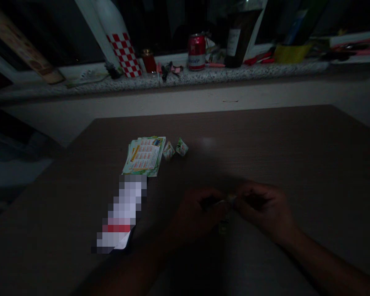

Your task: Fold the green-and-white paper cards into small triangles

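Over the middle of the dark wooden table (265, 144), my left hand (205, 209) and my right hand (265, 209) meet at the fingertips. Both pinch a small piece of folded paper (231, 198), mostly hidden by the fingers and dim. Beyond my left hand lie two small folded paper pieces (169, 151), green and white. Beside them rests a stack of printed paper slips (144, 155), green-edged with rows of red print. A lit phone (128, 209), its screen blurred out, lies in front of the stack, left of my left hand.
Along the granite windowsill (111, 85) stand a red-and-white checkered bottle (125, 53), a small red jar (148, 61), a red can (196, 52), a dark cup (239, 39) and a yellow container (291, 52). A low white wall separates the sill from the table.
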Motion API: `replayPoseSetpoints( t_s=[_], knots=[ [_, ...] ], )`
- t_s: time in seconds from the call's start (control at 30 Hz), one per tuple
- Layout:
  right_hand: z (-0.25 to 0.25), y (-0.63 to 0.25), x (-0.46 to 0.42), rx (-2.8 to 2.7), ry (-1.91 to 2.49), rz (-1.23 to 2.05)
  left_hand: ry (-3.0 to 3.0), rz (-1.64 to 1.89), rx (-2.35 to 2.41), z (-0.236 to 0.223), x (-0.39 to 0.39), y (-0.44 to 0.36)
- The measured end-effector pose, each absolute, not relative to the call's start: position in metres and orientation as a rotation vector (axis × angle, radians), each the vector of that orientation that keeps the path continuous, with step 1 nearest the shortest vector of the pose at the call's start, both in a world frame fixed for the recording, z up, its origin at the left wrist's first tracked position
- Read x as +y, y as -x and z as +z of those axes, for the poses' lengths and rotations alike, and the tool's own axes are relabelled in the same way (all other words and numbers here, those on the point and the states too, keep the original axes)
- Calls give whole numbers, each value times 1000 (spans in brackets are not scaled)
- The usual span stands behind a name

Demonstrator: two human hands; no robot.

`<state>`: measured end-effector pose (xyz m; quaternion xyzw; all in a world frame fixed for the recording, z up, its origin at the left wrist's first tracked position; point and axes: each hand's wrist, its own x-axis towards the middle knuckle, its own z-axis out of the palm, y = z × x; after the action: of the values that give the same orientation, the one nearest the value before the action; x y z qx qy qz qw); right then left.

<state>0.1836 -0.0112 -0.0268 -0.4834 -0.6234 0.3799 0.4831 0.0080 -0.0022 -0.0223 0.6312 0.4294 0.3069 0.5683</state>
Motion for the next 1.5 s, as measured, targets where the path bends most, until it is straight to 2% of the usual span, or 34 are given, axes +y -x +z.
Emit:
replayPoseSetpoints(
  t_s=[0.33,0.63,1.0,1.23,1.5],
  knots=[
    [-27,-189,-13,-1768,1145,732,-1668,724,975,-15,-8,-11],
    [-25,-182,-14,-1500,1175,1027,-1514,819,1004,-14,-8,-11],
    [-27,-176,-13,-1209,1158,1310,-1850,929,1035,-20,-11,-12],
    [-38,-160,-21,-1289,1099,1586,-1764,1059,1175,-17,-7,-14],
    [-31,-171,-12,-1277,1114,1442,-1584,1019,1176,-19,-1,-12]
  ],
)
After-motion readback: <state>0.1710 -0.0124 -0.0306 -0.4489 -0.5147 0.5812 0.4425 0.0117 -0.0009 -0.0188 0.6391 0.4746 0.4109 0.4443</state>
